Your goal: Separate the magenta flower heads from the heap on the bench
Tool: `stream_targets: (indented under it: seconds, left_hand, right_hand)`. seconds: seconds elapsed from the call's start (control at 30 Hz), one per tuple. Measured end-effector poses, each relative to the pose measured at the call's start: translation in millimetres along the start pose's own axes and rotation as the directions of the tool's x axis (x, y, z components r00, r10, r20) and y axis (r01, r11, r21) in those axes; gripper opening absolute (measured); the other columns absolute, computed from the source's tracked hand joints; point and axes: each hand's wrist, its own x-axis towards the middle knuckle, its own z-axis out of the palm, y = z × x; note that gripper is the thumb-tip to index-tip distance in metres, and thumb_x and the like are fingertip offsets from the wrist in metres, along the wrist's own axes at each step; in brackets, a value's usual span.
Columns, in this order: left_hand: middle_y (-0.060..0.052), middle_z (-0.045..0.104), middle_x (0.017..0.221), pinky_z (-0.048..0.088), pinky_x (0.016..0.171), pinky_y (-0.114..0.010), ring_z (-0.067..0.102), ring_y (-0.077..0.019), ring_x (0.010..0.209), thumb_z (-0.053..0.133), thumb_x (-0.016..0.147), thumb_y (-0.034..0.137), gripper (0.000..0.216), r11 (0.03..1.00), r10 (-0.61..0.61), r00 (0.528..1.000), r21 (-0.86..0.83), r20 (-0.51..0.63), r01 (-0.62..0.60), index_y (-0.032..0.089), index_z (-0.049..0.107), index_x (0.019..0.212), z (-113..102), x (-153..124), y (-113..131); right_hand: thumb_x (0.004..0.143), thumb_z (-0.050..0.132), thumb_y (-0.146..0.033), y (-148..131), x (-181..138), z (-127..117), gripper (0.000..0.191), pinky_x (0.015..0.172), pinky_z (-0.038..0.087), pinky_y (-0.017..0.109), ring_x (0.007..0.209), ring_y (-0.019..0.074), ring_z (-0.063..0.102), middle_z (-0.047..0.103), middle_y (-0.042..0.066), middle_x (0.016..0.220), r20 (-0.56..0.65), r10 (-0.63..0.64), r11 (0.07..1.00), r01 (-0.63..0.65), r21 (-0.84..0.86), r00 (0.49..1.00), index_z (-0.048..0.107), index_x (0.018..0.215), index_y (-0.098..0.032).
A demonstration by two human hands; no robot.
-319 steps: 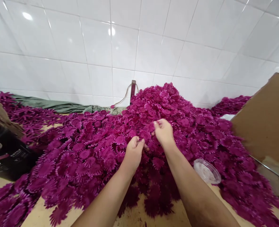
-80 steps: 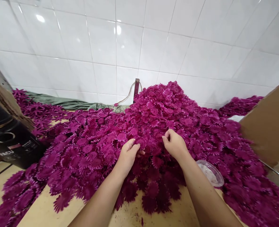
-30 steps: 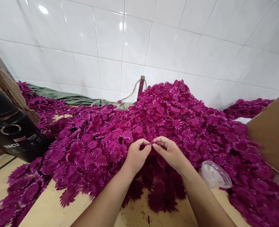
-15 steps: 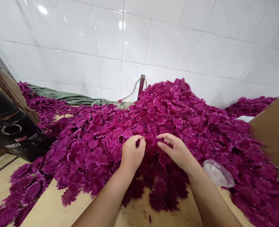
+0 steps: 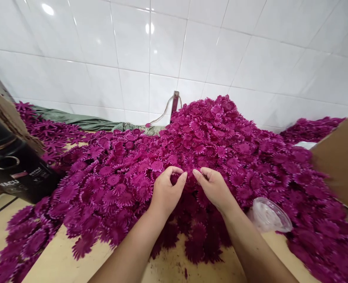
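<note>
A big heap of magenta fabric flowers covers the tan tabletop and rises against the white tiled wall. My left hand and my right hand sit side by side at the front slope of the heap. The thumb and fingers of each hand are curled into a pinch, fingertips almost meeting over the flowers between them. What they pinch is too small and too like the heap to name.
A clear plastic cup lies among the flowers right of my right forearm. A black box under a cardboard flap stands at the left. A brown cardboard wall rises at the right. Green cloth lies along the wall.
Both hands have stayed at the same spot on the heap, fingers working together. In the last half second my right hand closed in toward the left, and the fingertips came nearer.
</note>
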Motion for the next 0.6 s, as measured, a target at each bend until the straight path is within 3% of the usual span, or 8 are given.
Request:
stream_targets:
  seconds: [0.1,0.2,0.37,0.47,0.6]
  left_hand:
    - [-0.003,0.067,0.087,0.041,0.081,-0.028,0.058,-0.0174,0.083,0.057,0.068,0.025,0.018,0.992,-0.02,0.997,-0.124,0.079,0.03,0.019,0.064,0.083,0,-1,4]
    - [-0.001,0.067,0.073,0.043,0.072,-0.025,0.058,-0.015,0.071,0.058,0.064,0.021,0.01,0.968,-0.073,0.97,-0.219,0.23,0.124,0.018,0.065,0.07,1,0,6]
    - [0.007,0.049,0.047,0.034,0.051,-0.02,0.04,-0.0068,0.046,0.059,0.061,0.025,0.011,0.88,-0.249,0.956,-0.377,0.155,0.29,0.017,0.056,0.055,0,4,3]
    - [0.008,0.043,0.042,0.028,0.046,-0.019,0.034,-0.0055,0.041,0.059,0.06,0.031,0.018,0.805,-0.34,0.928,-0.464,0.15,0.37,0.016,0.052,0.054,-2,4,3]
    - [0.007,0.044,0.038,0.026,0.044,-0.019,0.034,-0.0055,0.039,0.059,0.059,0.035,0.021,0.773,-0.362,0.906,-0.473,0.22,0.424,0.016,0.051,0.052,0,2,6]
  right_hand:
    - [0.071,0.049,-0.046,3,-2,0,0.041,0.045,0.021,0.024,0.048,0.0081,0.023,0.023,-0.006,0.049,0.032,0.002,1.0,-0.002,0.002,0.999,0.027,0.048,-0.021]
    - [0.071,0.049,-0.05,-1,-5,2,0.042,0.046,0.022,0.023,0.048,0.008,0.024,0.024,-0.006,0.05,0.096,0.027,0.994,-0.037,0.103,0.995,0.029,0.049,-0.02]
    - [0.071,0.047,-0.053,-4,-7,0,0.04,0.046,0.026,0.022,0.047,0.008,0.026,0.029,-0.006,0.05,0.172,0.103,0.935,-0.154,0.32,0.98,0.034,0.053,-0.02]
    - [0.068,0.051,-0.051,4,-2,-10,0.038,0.048,0.028,0.023,0.047,0.0089,0.029,0.03,-0.006,0.05,0.036,0.11,0.969,-0.116,0.219,0.993,0.036,0.051,-0.021]
    - [0.058,0.063,-0.04,17,4,-23,0.025,0.061,0.038,0.029,0.065,0.0167,0.046,0.051,0.002,0.067,-0.222,-0.017,0.998,0.002,-0.07,0.975,0.055,0.068,-0.02]
